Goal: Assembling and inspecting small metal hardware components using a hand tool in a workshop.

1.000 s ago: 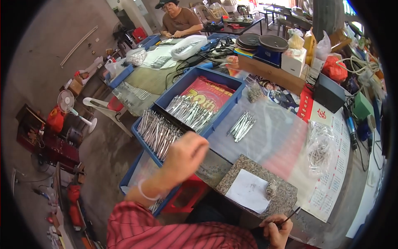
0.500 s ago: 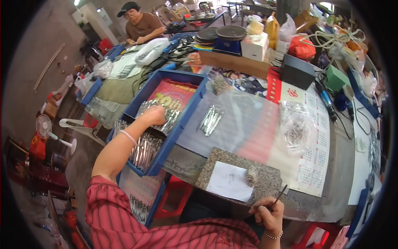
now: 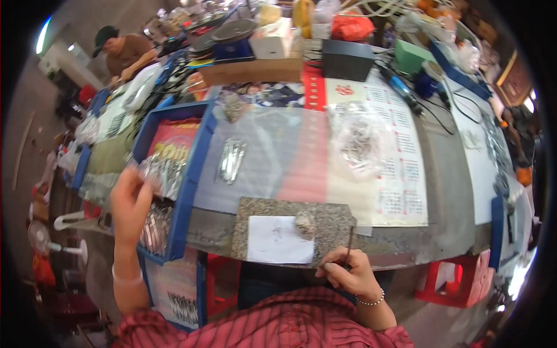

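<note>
My left hand [image 3: 130, 194] is raised at the left side of a blue tray [image 3: 187, 203], its fingers curled and smeared by motion. Whether they hold anything cannot be made out. Slim silvery metal pieces [image 3: 168, 174] lie heaped in the tray, beside a red printed sheet [image 3: 174, 136]. My right hand [image 3: 351, 272] is closed around a thin dark stick-like tool [image 3: 350, 246] that points up, at the table's near edge. In front of it, a speckled stone slab [image 3: 333, 217] bears a white paper [image 3: 275, 246] and a small clear-wrapped bundle [image 3: 305, 225].
More slim metal pieces [image 3: 232, 161] lie on the plastic-covered table. A clear bag of small parts [image 3: 360, 142] rests on a calendar sheet [image 3: 403, 200]. A black box [image 3: 348, 60] stands behind. At the far left another person [image 3: 125, 55] sits. A red stool [image 3: 455, 281] is at right.
My left hand has drawn back from the metal pieces to the tray's left side. My right hand still holds the thin tool. The whole view has swung to the right.
</note>
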{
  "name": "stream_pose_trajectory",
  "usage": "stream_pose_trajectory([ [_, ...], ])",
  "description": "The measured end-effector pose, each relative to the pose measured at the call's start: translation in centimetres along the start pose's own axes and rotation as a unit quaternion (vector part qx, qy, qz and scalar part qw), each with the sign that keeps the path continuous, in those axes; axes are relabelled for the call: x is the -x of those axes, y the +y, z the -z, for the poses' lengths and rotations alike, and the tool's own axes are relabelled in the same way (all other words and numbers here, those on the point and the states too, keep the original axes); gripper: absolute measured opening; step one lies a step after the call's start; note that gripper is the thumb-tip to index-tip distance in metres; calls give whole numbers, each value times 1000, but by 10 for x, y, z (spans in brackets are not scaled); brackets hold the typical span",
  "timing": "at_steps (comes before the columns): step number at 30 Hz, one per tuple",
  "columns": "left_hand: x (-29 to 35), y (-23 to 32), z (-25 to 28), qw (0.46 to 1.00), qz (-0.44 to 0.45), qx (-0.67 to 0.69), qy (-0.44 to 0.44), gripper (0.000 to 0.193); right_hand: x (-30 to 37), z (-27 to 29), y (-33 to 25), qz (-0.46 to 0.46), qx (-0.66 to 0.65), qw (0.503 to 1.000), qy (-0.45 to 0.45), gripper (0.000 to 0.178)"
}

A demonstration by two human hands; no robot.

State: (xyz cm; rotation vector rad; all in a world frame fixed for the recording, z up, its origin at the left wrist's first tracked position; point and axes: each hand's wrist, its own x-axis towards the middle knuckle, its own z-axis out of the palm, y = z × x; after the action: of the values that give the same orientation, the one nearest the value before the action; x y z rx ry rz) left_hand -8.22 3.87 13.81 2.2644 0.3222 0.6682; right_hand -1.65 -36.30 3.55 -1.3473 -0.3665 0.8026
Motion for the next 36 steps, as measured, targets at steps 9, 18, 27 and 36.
stream_pose_trajectory([
  [9, 137, 48, -71, 887, 112, 445, -60, 20, -58, 47, -84, 114, 265, 937, 196, 14],
  [18, 169, 34, -77, 862, 186, 468, -63, 12, -179, 105, -32, 151, 616, 741, 223, 12],
  [27, 171, 28, -79, 875, 151, 451, -91, 12, -136, 96, -60, 139, 539, 793, 249, 16],
  [36, 140, 62, -123, 850, 224, 384, -284, 15, -20, 13, -56, 33, 220, 972, 81, 17],
])
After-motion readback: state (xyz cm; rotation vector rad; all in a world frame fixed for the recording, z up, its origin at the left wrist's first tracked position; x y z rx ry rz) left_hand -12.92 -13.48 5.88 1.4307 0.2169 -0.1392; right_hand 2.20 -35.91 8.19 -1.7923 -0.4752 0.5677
